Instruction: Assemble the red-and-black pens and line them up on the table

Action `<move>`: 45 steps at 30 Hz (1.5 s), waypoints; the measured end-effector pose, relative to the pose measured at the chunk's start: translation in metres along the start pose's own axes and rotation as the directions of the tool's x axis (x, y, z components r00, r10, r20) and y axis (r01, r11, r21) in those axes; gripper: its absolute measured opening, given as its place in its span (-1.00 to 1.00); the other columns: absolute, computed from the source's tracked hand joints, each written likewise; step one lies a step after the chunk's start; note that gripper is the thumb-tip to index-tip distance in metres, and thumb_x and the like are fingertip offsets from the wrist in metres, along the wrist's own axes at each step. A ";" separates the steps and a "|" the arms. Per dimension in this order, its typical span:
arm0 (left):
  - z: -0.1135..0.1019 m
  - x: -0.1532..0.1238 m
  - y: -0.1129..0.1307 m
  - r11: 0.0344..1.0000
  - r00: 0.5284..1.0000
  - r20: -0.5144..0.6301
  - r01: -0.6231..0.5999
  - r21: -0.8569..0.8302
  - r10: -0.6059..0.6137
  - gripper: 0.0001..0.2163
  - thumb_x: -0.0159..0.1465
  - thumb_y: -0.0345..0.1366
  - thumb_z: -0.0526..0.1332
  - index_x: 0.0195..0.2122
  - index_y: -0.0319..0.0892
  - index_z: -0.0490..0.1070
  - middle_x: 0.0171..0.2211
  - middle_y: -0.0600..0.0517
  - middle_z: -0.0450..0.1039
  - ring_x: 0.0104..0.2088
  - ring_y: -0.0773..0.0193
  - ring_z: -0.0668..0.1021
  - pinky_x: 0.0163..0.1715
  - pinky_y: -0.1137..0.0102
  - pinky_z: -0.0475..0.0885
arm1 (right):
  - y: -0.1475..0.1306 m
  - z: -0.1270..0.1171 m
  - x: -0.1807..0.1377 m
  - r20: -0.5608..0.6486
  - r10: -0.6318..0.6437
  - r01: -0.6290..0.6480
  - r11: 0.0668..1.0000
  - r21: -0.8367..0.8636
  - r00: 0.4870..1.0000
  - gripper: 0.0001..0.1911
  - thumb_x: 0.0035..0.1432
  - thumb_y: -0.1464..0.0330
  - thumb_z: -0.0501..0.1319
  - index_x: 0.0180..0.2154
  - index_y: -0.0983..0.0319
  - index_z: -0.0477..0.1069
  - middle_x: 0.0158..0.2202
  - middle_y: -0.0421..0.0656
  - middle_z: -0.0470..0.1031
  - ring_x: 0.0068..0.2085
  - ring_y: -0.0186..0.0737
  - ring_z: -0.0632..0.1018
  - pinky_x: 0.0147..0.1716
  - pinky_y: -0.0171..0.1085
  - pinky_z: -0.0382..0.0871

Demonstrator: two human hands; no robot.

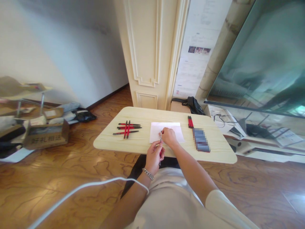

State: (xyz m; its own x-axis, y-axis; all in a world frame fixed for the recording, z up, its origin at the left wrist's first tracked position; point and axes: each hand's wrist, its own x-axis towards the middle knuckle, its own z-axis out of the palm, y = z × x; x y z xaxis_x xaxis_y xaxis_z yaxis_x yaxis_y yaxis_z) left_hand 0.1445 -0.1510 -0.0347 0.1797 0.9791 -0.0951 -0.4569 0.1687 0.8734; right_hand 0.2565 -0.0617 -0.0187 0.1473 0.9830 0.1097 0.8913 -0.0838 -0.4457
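My left hand (153, 156) is closed around the red barrel of a slim pen (160, 137), just off the table's near edge. The fingers of my right hand (169, 136) pinch the pen's far end, above a white sheet of paper (154, 128). Small details of the pen there are too fine to make out. To the left lie several red and black pens (128, 128), some crossing over others. On the right, a small group of red and black pens (190, 122) lies side by side above a blurred-out flat rectangular item (201, 140).
The pale wooden table (111, 141) has rounded corners. A white cable (95, 183) runs to my left forearm. Cardboard boxes (47, 136) and bags sit on the floor at left. Behind the table are a black bag (195, 105) and a low cabinet (269, 149) beneath a large screen.
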 end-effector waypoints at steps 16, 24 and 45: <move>0.011 -0.001 -0.001 1.000 0.999 0.031 0.019 0.012 -0.020 -0.63 0.10 -0.06 0.27 -0.16 -0.18 0.35 -0.58 0.13 0.35 -0.71 0.50 0.29 -0.73 0.58 0.01 | 0.021 -0.036 -0.054 0.042 -0.142 0.066 0.673 0.737 0.989 -0.65 0.07 0.10 0.17 -0.39 0.25 0.50 -0.47 -0.17 0.50 -0.45 -0.31 0.43 -0.42 -0.35 0.27; 0.012 -0.003 -0.003 0.996 0.997 0.065 0.047 0.076 -0.052 -0.63 0.09 -0.05 0.27 -0.17 -0.19 0.35 -0.59 0.13 0.34 -0.71 0.49 0.29 -0.73 0.58 0.00 | 0.027 -0.040 -0.017 -0.016 0.054 -0.036 0.824 0.565 0.998 -0.66 0.06 0.14 0.15 -0.48 0.27 0.47 -0.57 -0.17 0.44 -0.52 -0.32 0.41 -0.51 -0.36 0.20; 0.010 -0.001 -0.002 0.997 0.997 0.045 0.067 0.039 -0.069 -0.57 0.04 -0.03 0.30 -0.16 -0.19 0.36 -0.59 0.13 0.36 -0.69 0.48 0.32 -0.72 0.58 0.01 | 0.029 -0.041 -0.028 0.002 0.040 -0.038 0.927 0.374 0.999 -0.57 0.20 0.12 0.03 -0.40 0.27 0.53 -0.43 -0.04 0.55 -0.39 -0.22 0.52 -0.37 -0.31 0.29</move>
State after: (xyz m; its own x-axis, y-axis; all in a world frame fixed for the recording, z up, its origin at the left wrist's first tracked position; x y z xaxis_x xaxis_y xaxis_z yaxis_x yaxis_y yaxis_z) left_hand 0.1541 -0.1531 -0.0316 0.2495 0.9591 -0.1336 -0.4097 0.2296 0.8828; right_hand 0.2955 -0.0986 0.0016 0.1824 0.9791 0.0902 0.6600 -0.0539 -0.7494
